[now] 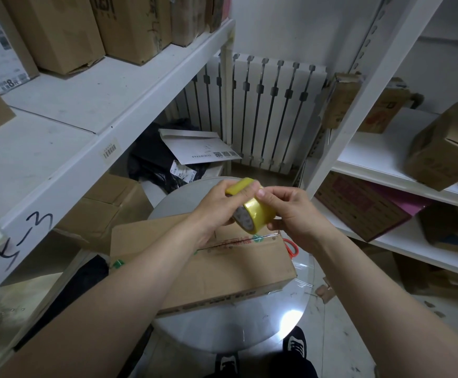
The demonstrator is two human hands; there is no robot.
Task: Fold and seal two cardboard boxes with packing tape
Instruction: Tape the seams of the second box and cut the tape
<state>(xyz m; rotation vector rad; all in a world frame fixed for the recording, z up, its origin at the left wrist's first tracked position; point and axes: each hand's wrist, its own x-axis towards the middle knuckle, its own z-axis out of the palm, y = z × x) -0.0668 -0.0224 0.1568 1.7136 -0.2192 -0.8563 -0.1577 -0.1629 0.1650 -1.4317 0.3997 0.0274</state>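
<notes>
centre frame: left hand (217, 203) and right hand (290, 211) curl fingers round tape roll (257, 214), left pinching its lifted end | likely freeing a strip | box (222, 266) lies below on round table (222, 331), flaps folded

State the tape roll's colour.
Yellow: the tape roll shows clearest in the head view.

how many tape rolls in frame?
1: the yellow tape roll, held by the left hand and right hand above the cardboard box. Others may be hidden on shelves.
</notes>
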